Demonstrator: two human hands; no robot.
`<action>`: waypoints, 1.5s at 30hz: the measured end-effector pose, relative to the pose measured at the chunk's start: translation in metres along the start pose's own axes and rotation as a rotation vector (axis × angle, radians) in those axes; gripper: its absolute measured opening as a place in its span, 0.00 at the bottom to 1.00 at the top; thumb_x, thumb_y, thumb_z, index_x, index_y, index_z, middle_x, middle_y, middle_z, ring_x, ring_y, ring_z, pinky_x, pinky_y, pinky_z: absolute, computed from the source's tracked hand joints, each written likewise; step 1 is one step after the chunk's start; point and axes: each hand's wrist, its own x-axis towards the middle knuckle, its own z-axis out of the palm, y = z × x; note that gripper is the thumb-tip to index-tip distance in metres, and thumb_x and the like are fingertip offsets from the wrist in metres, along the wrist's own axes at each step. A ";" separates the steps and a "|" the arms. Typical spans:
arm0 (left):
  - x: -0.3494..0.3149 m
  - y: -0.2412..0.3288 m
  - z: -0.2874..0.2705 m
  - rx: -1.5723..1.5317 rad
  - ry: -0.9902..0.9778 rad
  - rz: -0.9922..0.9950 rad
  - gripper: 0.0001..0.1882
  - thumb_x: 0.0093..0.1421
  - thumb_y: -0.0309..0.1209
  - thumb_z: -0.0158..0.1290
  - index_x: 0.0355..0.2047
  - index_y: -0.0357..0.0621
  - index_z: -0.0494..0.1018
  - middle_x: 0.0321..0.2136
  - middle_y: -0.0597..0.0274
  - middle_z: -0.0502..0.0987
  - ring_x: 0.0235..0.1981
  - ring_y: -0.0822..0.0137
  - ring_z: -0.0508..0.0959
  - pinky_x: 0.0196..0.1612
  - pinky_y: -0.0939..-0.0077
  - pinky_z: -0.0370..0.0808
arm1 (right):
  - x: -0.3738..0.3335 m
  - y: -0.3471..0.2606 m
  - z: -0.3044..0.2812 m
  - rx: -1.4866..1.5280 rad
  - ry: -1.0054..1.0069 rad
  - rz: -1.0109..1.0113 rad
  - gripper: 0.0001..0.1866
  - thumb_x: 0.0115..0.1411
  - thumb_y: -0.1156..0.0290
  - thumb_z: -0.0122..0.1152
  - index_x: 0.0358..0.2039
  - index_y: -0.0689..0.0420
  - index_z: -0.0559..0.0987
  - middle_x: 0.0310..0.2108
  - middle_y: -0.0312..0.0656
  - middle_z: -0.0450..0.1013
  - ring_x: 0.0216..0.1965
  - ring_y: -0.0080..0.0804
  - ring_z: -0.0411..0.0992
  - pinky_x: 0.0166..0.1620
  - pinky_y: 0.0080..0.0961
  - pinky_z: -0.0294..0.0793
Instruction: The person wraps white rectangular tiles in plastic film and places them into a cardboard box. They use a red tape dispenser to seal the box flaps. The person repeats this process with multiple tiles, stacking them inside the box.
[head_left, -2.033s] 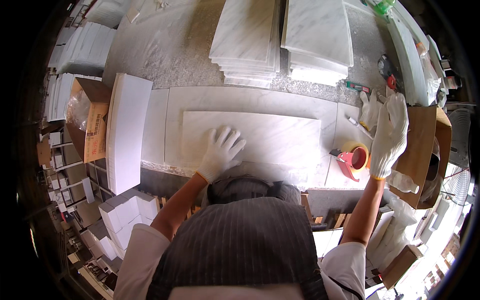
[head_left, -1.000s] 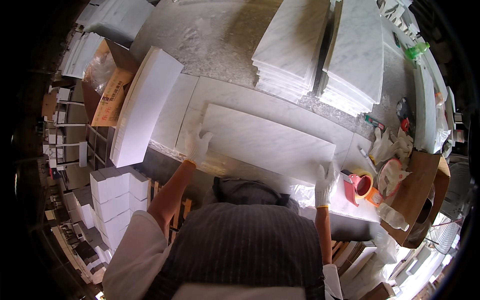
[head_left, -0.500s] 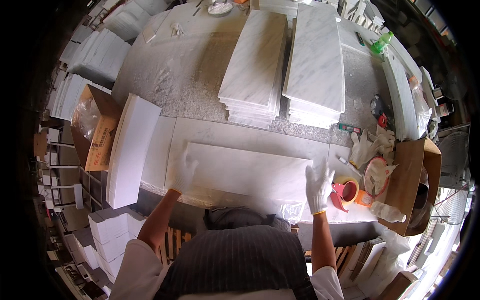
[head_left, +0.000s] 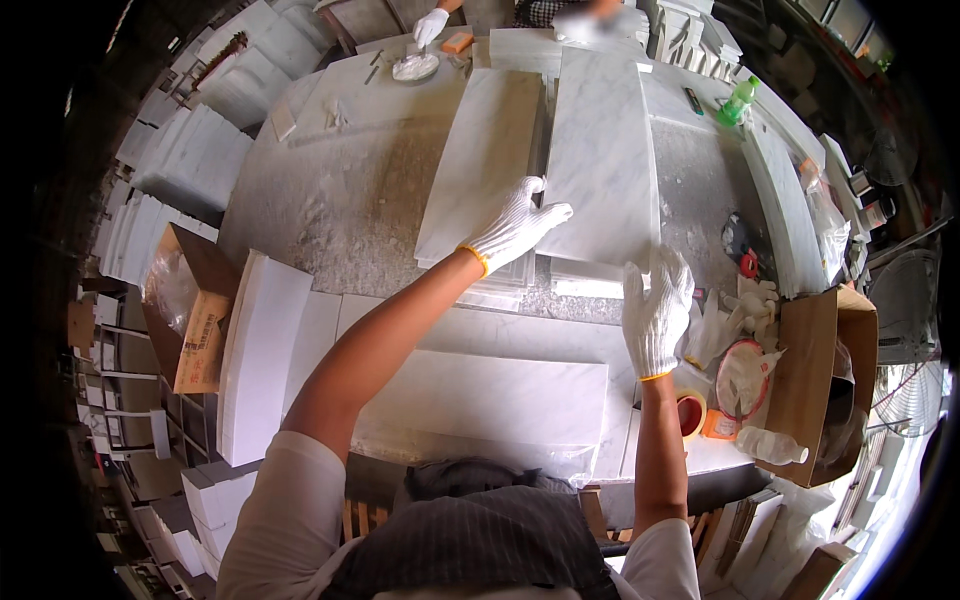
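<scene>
My left hand [head_left: 515, 228], in a white knit glove, reaches over the near end of two stacks. Its fingers are apart, at the left edge of the right stack's top marble slab [head_left: 605, 150]. At that slab's near right corner is my right hand [head_left: 657, 312], gloved too, fingers stretched out and parted. Neither hand grips anything; whether they touch the slab is unclear. Beside it lies the left stack's top slab [head_left: 480, 150], partly behind my left hand. Close to my body, a single marble slab [head_left: 490, 400] lies flat, its left part hidden by my left arm.
Across the table, a co-worker's gloved hand [head_left: 431, 27] is over a dish of white material [head_left: 415, 67]. On the right are a tape roll [head_left: 690, 412], a plastic bottle [head_left: 772, 445] and a cardboard box [head_left: 805, 385]. A white foam block [head_left: 262, 360] stands at left.
Both hands have left the near slab's ends and moved forward to the right stack, the left one also rightward. The view has shifted, and a co-worker now shows at the far side.
</scene>
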 end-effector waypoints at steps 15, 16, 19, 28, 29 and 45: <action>0.048 -0.029 -0.012 -0.227 0.178 -0.030 0.46 0.58 0.44 0.64 0.62 0.18 0.56 0.49 0.43 0.76 0.50 0.63 0.76 0.51 0.72 0.74 | 0.022 -0.011 0.007 0.307 -0.061 -0.037 0.12 0.56 0.71 0.67 0.40 0.61 0.81 0.47 0.48 0.77 0.47 0.48 0.75 0.53 0.40 0.71; 0.043 -0.022 -0.018 -0.394 0.101 -0.034 0.41 0.58 0.42 0.63 0.58 0.20 0.60 0.46 0.47 0.76 0.47 0.66 0.77 0.47 0.73 0.75 | 0.023 -0.014 0.009 0.286 -0.062 -0.033 0.13 0.56 0.70 0.67 0.41 0.61 0.81 0.47 0.49 0.77 0.47 0.48 0.75 0.52 0.40 0.71; 0.030 -0.019 -0.039 -0.523 0.084 0.087 0.16 0.60 0.33 0.62 0.38 0.32 0.71 0.34 0.63 0.75 0.36 0.76 0.74 0.36 0.77 0.74 | 0.027 -0.023 0.008 0.284 -0.147 0.051 0.21 0.62 0.69 0.61 0.55 0.62 0.75 0.52 0.54 0.74 0.52 0.49 0.73 0.56 0.39 0.70; -0.152 -0.016 -0.112 0.002 -0.291 0.147 0.16 0.63 0.41 0.57 0.33 0.39 0.71 0.27 0.66 0.71 0.29 0.78 0.69 0.31 0.73 0.67 | 0.002 0.016 -0.013 1.626 -0.086 0.687 0.36 0.69 0.54 0.51 0.72 0.54 0.53 0.68 0.45 0.56 0.64 0.42 0.61 0.65 0.35 0.61; -0.168 -0.020 -0.122 0.067 -0.354 0.144 0.17 0.62 0.41 0.57 0.33 0.38 0.71 0.27 0.64 0.71 0.29 0.76 0.69 0.32 0.71 0.68 | -0.006 0.023 -0.023 1.831 -0.229 0.768 0.35 0.68 0.51 0.52 0.68 0.54 0.58 0.66 0.44 0.60 0.63 0.43 0.62 0.65 0.39 0.61; -0.306 -0.259 -0.085 -0.927 0.119 -0.435 0.17 0.64 0.29 0.53 0.51 0.33 0.72 0.44 0.62 0.77 0.47 0.71 0.76 0.52 0.77 0.72 | -0.253 -0.059 -0.090 1.819 -0.551 1.845 0.36 0.56 0.62 0.70 0.61 0.60 0.65 0.56 0.48 0.68 0.59 0.46 0.66 0.58 0.50 0.69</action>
